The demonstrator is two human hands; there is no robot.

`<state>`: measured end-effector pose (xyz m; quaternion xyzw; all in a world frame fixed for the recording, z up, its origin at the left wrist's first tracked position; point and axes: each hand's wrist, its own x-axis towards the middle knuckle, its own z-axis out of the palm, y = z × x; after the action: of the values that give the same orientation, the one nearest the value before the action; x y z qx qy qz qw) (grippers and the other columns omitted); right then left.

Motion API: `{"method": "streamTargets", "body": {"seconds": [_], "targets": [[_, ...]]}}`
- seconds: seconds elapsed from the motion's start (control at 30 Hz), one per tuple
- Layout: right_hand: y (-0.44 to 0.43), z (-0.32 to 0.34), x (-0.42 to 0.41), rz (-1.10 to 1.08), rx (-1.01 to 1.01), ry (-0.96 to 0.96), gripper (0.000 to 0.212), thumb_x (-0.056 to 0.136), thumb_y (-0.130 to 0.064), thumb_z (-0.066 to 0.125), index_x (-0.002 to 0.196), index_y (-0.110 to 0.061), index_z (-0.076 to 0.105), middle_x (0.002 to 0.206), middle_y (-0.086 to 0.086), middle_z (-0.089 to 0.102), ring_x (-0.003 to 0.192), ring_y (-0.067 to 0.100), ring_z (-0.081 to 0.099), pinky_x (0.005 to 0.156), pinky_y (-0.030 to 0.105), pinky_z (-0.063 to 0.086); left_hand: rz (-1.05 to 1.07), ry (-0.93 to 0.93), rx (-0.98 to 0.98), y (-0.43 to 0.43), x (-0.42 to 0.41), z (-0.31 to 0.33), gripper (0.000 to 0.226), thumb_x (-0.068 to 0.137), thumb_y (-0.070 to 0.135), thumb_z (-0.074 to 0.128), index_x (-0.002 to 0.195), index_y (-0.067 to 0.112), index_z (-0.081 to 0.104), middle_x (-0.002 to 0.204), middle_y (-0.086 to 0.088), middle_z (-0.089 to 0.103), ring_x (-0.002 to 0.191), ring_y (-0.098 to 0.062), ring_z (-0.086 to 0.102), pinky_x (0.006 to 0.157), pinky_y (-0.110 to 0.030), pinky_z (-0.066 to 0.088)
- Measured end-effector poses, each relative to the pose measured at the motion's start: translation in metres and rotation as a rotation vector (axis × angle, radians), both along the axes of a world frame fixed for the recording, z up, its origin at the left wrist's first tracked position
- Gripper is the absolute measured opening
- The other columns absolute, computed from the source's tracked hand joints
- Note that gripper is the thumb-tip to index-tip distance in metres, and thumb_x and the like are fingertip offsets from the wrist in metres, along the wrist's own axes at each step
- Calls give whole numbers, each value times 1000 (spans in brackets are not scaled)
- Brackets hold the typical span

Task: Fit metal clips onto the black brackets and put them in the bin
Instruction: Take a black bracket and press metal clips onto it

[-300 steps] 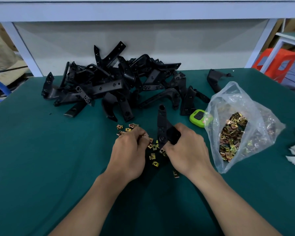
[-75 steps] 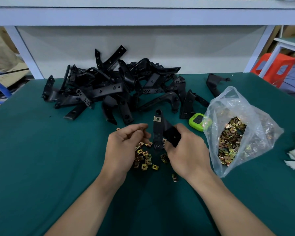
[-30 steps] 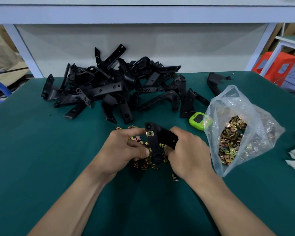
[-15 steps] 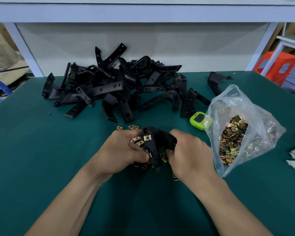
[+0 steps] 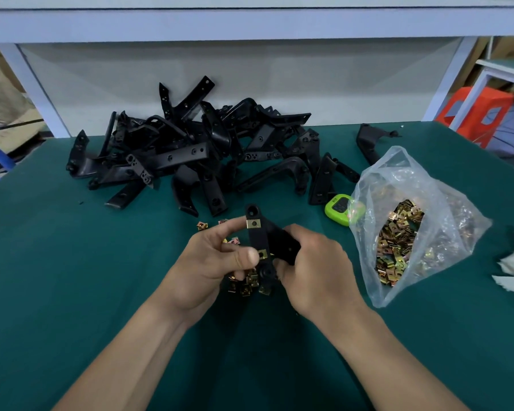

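pinching bracket [image 5: 256, 237], left hand [image 5: 208, 264] seemingly curled

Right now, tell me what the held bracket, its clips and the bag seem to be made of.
Held bracket: matte black, plastic or coated metal, I cannot tell; dull even sheen. Clips: thin metal, yellowish plating; they glint. Bag: clear plastic film; crinkled, glossy, contents show through.

Green table [image 5: 72, 292] — bearing a pile of black brackets [image 5: 175, 155], loose clips [image 5: 247, 287], a clip-filled bag [image 5: 445, 209], a lime device [image 5: 337, 207].

Loose clips [image 5: 245, 289] lie partly hidden behind the bracket [image 5: 257, 239].
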<state>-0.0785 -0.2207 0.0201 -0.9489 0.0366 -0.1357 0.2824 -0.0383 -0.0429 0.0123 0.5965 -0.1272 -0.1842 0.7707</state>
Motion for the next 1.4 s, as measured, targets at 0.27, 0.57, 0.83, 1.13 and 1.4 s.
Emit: {"method": "streamTargets", "body": {"seconds": [0.27,0.57,0.83,1.13,1.4], "targets": [[4,6,-6,119,112,-87,30,83,-20,78,104,-34,63,79,-14,66,75,11,60,66,33,52,-32,-117,-119,-2,-5,9,106,52,51,98,122,-17,56,102,-59,46,93,-49,50,81,-54,41],[2,-4,2,32,171,-71,22,87,-32,75,102,-34,59,72,-16,61,68,8,58,61,35,50,206,-125,-25,-6,-3,2,49,64,44,91,91,6,77,73,-7,67,60,-11,55,60,-19,48],[5,-7,0,-139,61,-7,49,91,-34,59,136,-42,40,76,-19,55,68,16,51,64,36,39,448,-299,439,-15,-13,4,19,78,51,70,76,35,80,69,6,75,65,-11,70,61,-27,54],[6,-8,2,-101,-30,3,34,95,-26,58,124,-39,47,89,-10,58,78,25,58,67,37,40,602,-436,783,-25,-26,11,16,60,65,66,69,53,69,69,38,66,69,8,66,72,-33,59],[3,-7,4,-90,33,-17,29,96,-26,59,121,-37,50,88,-10,60,78,23,60,67,39,48,610,-528,815,-28,-30,14,30,73,52,72,99,62,60,79,49,60,79,8,66,75,-21,56]]}}
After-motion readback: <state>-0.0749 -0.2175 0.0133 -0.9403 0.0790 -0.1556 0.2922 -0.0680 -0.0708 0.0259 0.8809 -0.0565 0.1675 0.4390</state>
